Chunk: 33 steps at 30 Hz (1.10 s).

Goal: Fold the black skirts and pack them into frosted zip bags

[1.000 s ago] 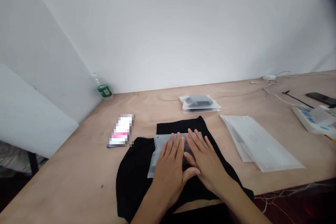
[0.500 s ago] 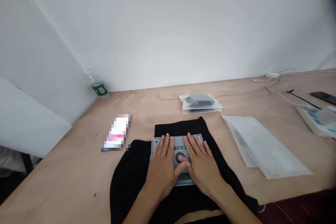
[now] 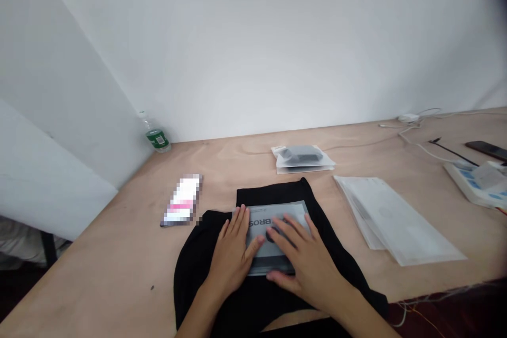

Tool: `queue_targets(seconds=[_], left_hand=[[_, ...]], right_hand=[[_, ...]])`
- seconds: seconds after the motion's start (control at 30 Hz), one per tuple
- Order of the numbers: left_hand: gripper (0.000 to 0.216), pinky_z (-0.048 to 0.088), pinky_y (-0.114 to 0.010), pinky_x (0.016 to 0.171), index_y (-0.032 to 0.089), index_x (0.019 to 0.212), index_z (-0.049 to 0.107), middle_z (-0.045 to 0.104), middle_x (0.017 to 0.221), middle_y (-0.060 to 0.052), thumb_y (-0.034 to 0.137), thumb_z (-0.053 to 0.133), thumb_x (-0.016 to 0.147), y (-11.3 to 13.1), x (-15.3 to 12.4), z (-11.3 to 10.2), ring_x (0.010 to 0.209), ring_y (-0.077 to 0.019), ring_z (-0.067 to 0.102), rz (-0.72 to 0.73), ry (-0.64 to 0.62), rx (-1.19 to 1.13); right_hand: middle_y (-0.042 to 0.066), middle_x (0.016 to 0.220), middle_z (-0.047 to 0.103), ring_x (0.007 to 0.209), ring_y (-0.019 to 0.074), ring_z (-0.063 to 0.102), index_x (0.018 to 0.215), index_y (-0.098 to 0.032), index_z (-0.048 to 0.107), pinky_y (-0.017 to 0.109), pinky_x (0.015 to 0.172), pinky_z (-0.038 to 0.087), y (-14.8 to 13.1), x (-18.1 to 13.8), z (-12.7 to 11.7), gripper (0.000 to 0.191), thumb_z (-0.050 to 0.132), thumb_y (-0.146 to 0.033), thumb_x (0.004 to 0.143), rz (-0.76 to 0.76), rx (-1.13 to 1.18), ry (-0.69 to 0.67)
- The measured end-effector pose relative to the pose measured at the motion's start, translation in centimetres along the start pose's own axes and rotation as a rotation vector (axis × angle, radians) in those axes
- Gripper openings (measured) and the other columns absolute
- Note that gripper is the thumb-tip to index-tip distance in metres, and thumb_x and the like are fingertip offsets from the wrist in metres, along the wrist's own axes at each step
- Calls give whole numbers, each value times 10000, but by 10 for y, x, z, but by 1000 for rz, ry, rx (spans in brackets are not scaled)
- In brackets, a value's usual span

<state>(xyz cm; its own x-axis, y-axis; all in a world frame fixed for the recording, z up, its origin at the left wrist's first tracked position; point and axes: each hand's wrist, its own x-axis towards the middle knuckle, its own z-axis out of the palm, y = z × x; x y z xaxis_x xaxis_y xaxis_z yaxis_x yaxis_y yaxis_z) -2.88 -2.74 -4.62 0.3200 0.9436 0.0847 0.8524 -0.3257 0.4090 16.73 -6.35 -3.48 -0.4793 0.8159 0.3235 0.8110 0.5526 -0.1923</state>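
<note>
A translucent grey plastic bag (image 3: 263,222) with dark print lies flat on a spread black garment (image 3: 273,195) in front of me. Its lettering reads upside down from here. My left hand (image 3: 233,253) rests open along the left edge of the bag, thumb pointing inward over it. On the right side, my right hand (image 3: 304,259) lies open with spread fingers across the print, its thumb near the lower edge. Both palms hide parts of the bag. What the bag holds, if anything, I cannot make out.
Behind the garment sits a small stack of packaged items (image 3: 303,158). Frosted bags (image 3: 396,222) lie to the right, a phone (image 3: 182,200) to the left. A water bottle (image 3: 156,134) stands by the wall. At far right are a power strip (image 3: 475,185), cables and another phone (image 3: 487,149).
My hands have moved apart, uncovering more of the print. The left shifted to the bag's left edge; the right slid lower, its fingers spreading and thumb dropping. The view has shifted slightly.
</note>
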Motion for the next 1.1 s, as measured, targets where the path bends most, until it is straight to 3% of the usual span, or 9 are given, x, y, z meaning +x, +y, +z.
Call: queue_targets(seconds=[0.13,0.23,0.3,0.4,0.53,0.63,0.77,0.87,1.1], left_hand=[[531,227,-460,1068,200,1305,423,400,1391,-82,506,322,882,-2,2,-5,1303,-224,314,-91,162,-440],[554,325,-423,1023,170,1227,505,512,1298,-99,505,201,909,-3,4,-11,1224,-215,435,-183,326,-673],[623,407,-399,951,141,1202,512,543,1253,-118,498,90,914,-3,4,-15,1171,-215,488,-237,425,-734],[590,466,-382,854,141,1130,554,601,1159,-118,529,173,900,-1,4,-17,1063,-230,565,-299,515,-825],[473,458,-404,845,162,1072,587,641,1062,-93,511,335,875,2,4,-18,961,-233,606,-300,496,-829],[444,454,-413,845,170,1069,587,643,1045,-87,488,344,877,4,4,-18,944,-234,609,-298,480,-809],[413,447,-391,851,182,1067,585,650,1025,-75,467,351,880,4,3,-18,950,-225,605,-300,446,-764],[366,433,-369,867,203,1040,601,666,988,-52,446,384,875,3,2,-17,955,-216,603,-284,404,-706],[295,445,-348,838,218,983,632,673,988,-39,412,463,838,3,3,-15,937,-214,607,-268,330,-593]], right_hand=[[7,1142,625,1096,225,512,992,-231,608,507,1017,257,-8,-12,-6,197,506,-223,824,-162,22,188],[0,1006,673,970,194,556,817,-216,616,406,888,369,-9,-9,-15,135,507,-137,816,-153,12,325],[16,996,673,880,185,558,817,-209,617,358,786,396,-5,2,-30,123,520,-132,812,-100,-40,388],[43,953,667,768,169,547,824,-201,621,316,708,401,11,27,-64,123,502,-171,831,22,-121,438],[-4,755,633,582,130,531,773,-223,609,262,559,367,45,65,-110,123,523,-298,820,260,-149,467],[-2,709,616,604,159,553,764,-222,604,282,575,362,74,88,-124,146,539,-348,796,375,-202,602],[50,909,625,717,176,584,884,-190,588,310,654,410,113,104,-97,165,474,-296,828,398,-91,699],[78,944,619,799,194,574,848,-169,597,311,687,419,132,105,-57,159,470,-259,820,437,-62,634],[77,888,595,766,194,550,789,-178,620,300,644,386,137,92,-8,192,450,-264,818,519,-98,495]])
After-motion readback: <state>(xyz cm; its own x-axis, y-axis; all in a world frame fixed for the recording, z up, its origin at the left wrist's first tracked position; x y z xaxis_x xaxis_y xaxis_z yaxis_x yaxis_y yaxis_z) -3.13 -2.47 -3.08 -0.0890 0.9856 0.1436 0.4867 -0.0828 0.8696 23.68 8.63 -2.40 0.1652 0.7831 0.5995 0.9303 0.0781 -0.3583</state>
